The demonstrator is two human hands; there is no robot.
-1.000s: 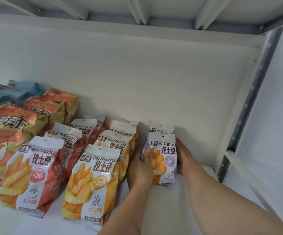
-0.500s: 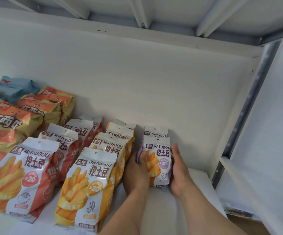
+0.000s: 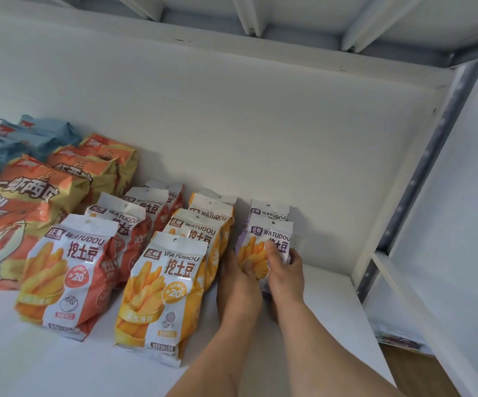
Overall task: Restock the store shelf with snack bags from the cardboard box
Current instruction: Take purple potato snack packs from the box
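Purple WATUDOU snack bag (image 3: 272,242) stands right of centre on the shelf (image 3: 332,299), clasped by left hand (image 3: 239,282) and right hand (image 3: 285,270). Best to square it upright against the bag behind (image 3: 269,210) before letting go.

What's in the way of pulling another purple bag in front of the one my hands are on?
Nothing visible. Both the left hand and right hand hold the front purple bag, and the white shelf in front of it is bare. The yellow bags stand apart, to its left.

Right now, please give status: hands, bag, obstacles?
Both hands, left and right, gripping front purple bag. Bag upright on shelf. Nothing blocking.
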